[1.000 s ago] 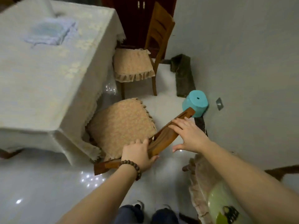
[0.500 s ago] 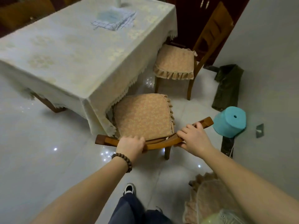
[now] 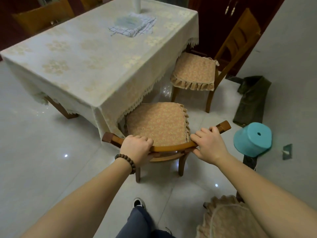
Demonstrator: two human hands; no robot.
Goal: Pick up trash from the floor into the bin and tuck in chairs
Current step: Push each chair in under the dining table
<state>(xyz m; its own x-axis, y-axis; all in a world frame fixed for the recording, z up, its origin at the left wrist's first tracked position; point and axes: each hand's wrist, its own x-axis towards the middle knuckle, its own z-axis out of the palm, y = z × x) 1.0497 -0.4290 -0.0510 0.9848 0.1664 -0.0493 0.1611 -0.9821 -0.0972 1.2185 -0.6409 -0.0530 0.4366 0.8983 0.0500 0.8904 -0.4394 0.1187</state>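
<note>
A wooden chair with a tan frilled seat cushion stands at the near corner of the table, its front edge just under the lace tablecloth. My left hand grips the left part of its curved top rail. My right hand grips the right part of the same rail. A second chair with a matching cushion stands further back along the table's right side, pulled out from it. A teal bin lies tipped on the floor to the right. A small grey scrap lies beside it.
A dark green cloth lies on the floor by the white wall. A third cushioned chair sits at my lower right. A checked cloth rests on the table. Dark cabinet doors stand behind. My shoe shows below.
The chair has swung from angled to squarely facing the table corner. My right hand went from resting on the rail to gripping it. The view has turned left and pulled back.
</note>
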